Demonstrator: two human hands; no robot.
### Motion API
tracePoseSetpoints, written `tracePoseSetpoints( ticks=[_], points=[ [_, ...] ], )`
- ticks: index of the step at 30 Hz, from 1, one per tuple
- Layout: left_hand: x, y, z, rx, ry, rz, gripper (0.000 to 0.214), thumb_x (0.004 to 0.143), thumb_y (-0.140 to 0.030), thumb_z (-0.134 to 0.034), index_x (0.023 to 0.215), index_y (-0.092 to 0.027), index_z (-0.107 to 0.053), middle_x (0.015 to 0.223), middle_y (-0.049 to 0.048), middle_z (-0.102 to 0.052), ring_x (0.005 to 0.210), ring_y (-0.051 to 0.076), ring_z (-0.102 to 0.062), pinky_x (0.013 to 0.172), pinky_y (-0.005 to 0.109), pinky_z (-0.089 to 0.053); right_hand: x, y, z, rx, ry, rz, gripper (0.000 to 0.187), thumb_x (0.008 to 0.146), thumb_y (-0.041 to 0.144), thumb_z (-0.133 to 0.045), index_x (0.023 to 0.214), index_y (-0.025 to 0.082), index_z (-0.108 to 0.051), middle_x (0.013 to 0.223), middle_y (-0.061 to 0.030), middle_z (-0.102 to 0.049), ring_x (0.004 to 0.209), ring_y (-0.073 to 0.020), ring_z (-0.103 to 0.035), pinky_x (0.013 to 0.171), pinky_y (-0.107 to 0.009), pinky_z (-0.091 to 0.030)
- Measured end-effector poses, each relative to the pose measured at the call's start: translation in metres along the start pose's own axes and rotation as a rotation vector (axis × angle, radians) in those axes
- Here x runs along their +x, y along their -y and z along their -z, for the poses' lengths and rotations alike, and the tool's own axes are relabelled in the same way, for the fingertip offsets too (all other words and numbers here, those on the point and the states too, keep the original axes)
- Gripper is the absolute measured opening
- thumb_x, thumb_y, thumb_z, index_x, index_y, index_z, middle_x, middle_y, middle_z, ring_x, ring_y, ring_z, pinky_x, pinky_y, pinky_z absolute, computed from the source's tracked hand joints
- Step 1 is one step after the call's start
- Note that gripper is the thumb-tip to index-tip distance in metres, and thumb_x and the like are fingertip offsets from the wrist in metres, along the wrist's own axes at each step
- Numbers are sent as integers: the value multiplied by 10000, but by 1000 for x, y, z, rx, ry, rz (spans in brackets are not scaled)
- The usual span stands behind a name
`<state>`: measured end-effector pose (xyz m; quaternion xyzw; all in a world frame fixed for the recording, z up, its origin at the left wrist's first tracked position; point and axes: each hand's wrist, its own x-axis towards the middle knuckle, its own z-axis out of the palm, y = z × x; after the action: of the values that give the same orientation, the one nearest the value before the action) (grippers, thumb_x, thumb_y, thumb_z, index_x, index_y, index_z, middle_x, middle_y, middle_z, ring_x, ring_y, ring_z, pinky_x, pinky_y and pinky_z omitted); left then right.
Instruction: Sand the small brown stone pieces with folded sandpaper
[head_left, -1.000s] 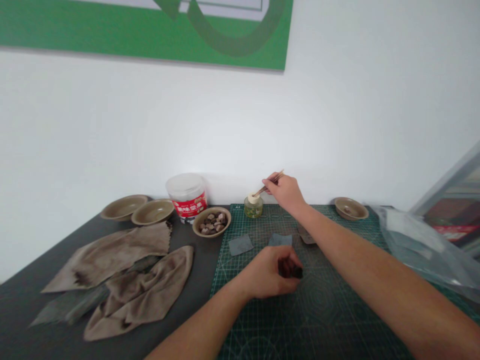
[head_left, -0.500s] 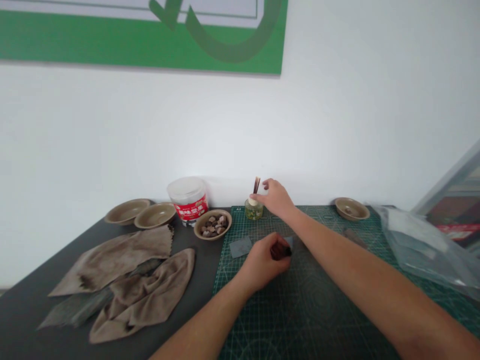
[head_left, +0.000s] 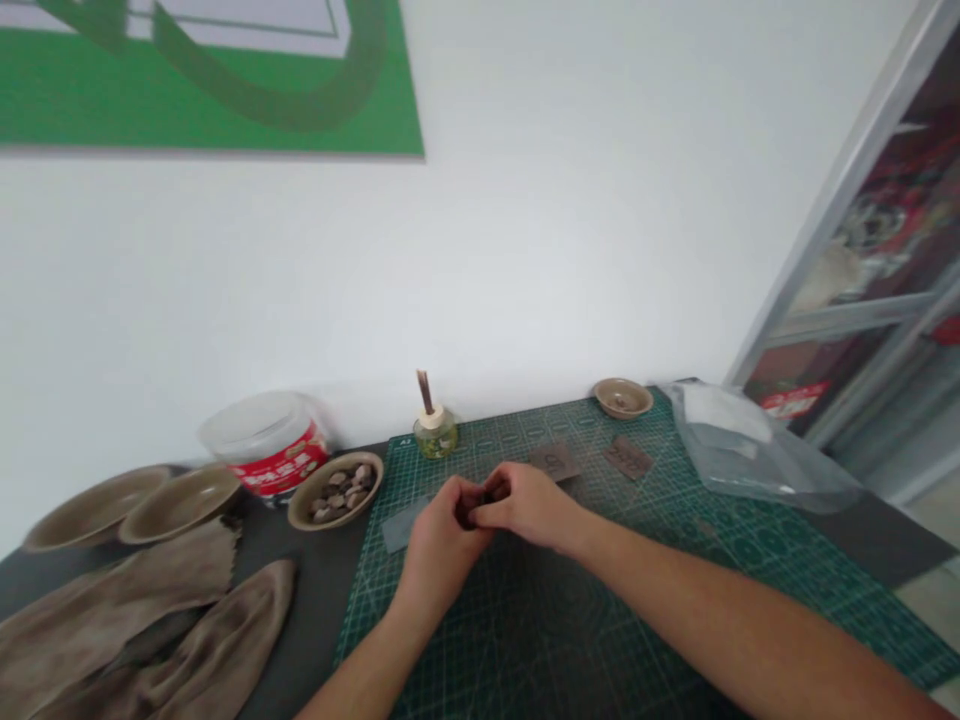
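My left hand [head_left: 444,535] and my right hand [head_left: 529,505] meet over the green cutting mat [head_left: 772,570]. Fingers of both are closed around a small dark brown thing [head_left: 491,494]; most of it is hidden, and I cannot make out its kind. Beside my left hand lies a grey sheet [head_left: 400,527], partly covered. Past my right hand are a brown sheet with marks on it [head_left: 555,461] and a second brown piece [head_left: 629,457]. A glass reed diffuser [head_left: 436,437] with dark sticks stands behind my hands.
Left of the mat are a bowl of pebbles [head_left: 336,491], a clear tub with a red label [head_left: 279,460], two shallow brown bowls [head_left: 180,503] and brown cloths [head_left: 244,635]. A small dish [head_left: 622,398] and a clear plastic bag [head_left: 754,460] are on the right.
My right hand has come back from beside the reed diffuser to my left hand, and its fingers have closed on the small dark thing. The view has swung to the right.
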<state>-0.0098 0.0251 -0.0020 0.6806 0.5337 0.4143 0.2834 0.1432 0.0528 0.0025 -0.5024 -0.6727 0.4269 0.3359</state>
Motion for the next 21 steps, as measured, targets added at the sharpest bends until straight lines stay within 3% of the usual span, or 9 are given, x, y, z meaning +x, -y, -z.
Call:
tracePoseSetpoints(
  ticks=[5,9,12,14,17,21],
  points=[
    [3,1,-1,103,23,19,157,671,-215,-660,815,-193,-600,714,-10,-651,657,187,-596,601,266,-421,-2,-11,-6,10,-88,-18,295,642,287,-807,872,158,-675,764,-38,-713,687,-171,-644,550,-227,-420],
    [4,2,-2,27,2,3,357,688,-245,-683,1022,-197,-568,734,-26,-624,637,175,-586,605,271,-445,0,-4,10,-51,-152,85,211,738,320,-744,879,182,-671,779,-28,-718,695,-162,-659,569,-224,-441],
    [4,-1,-1,27,4,-16,336,745,-308,-663,1046,-210,-550,711,-41,-590,601,159,-560,582,260,-424,13,7,56,-322,-311,211,179,804,315,-693,951,215,-676,897,-30,-732,808,-171,-668,691,-246,-468],
    [4,-2,0,74,48,-25,250,770,-328,-643,978,-213,-565,682,-44,-575,590,156,-548,573,256,-399,28,8,100,-618,-427,95,198,827,338,-668,999,242,-680,990,-34,-730,899,-186,-661,774,-263,-467],
    [2,0,-1,117,121,-40,196,795,-320,-608,954,-212,-571,681,-40,-579,605,155,-555,580,252,-386,48,-9,163,-742,-499,-79,239,827,286,-631,1034,181,-690,1066,-122,-710,995,-257,-640,844,-331,-455],
    [0,4,-3,147,156,-65,180,813,-288,-571,974,-210,-570,711,-32,-591,630,149,-561,594,247,-377,63,-50,207,-846,-461,-282,274,789,282,-640,985,110,-724,1029,-207,-708,991,-315,-652,819,-361,-468]
  ],
)
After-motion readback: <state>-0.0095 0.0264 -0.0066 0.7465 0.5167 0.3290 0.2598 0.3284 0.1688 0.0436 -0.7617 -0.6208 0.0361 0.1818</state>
